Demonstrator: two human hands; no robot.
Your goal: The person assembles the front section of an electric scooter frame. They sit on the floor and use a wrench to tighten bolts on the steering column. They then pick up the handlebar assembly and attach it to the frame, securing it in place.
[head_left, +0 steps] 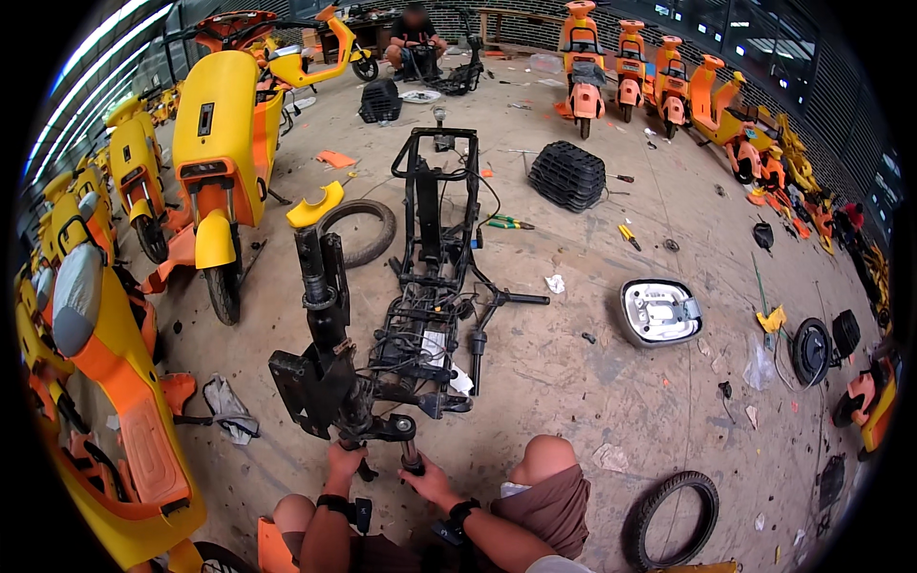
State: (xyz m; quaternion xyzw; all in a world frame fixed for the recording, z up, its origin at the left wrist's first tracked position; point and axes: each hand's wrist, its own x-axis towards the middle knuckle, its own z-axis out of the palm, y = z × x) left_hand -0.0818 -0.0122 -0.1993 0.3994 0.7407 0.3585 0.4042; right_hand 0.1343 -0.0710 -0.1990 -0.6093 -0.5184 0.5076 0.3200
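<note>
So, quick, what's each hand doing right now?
Left hand: closed, holding a dark metal part.
Right hand: closed, holding a short metal tube.

Black metal fork [331, 329], near black frame's [430, 224] end

Behind each hand [432, 484], a black strap [465, 512] is worn; farther back, brown shorts [551, 516] and a pale right sleeve [559, 564] are seen.

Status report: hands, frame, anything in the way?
Left hand and right hand gripping separate metal tubes. Black frame stretching ahead. Loose tire to the right, clear of both hands.
</note>
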